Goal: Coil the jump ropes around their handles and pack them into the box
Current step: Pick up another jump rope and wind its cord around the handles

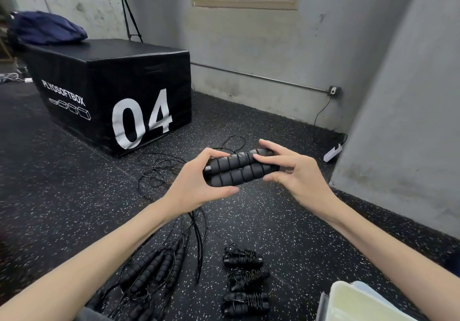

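2 hands, left hand (199,184) and right hand (296,174), grip 2 paired handles (236,169).

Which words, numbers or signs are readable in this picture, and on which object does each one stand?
"PLYOSOFTBOX": white letters on the side of the black plyo box.
"04": large white number on the same side, to the right.
Under the word stands a row of four small box outlines, with no text.
Nothing else carries readable text.

The ribbed handles (237,167) look like matt black foam, the cord (159,171) thin and glossy, the floor (286,221) rough speckled rubber, the plyo box (107,82) smooth, faintly shiny black vinyl, and the container (358,303) translucent plastic.
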